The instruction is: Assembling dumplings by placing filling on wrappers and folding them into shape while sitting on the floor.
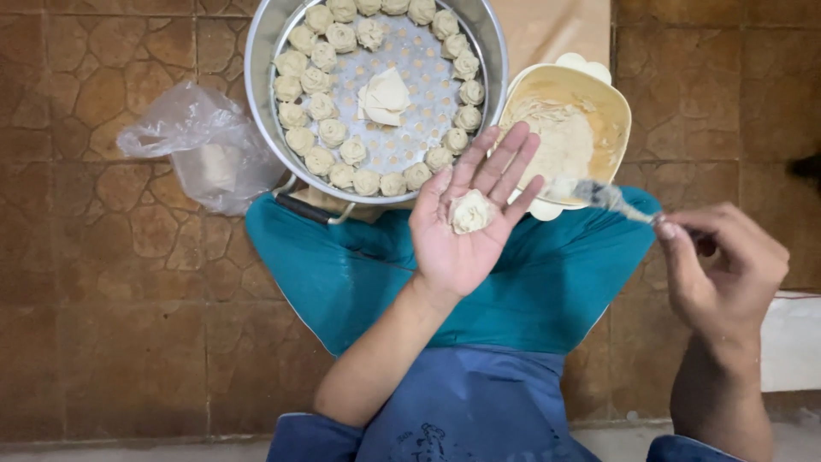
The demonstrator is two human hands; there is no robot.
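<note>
As left hand (462,227) cups dumpling (470,211), clear bag (201,141) left of steamer (261,77)

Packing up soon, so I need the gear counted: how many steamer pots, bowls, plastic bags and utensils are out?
Steamer pot: 1
Bowl: 1
Plastic bag: 1
Utensil: 1, held in the right hand
Total: 4

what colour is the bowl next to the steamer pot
Pale yellow bowl, seen in the head view.
</note>
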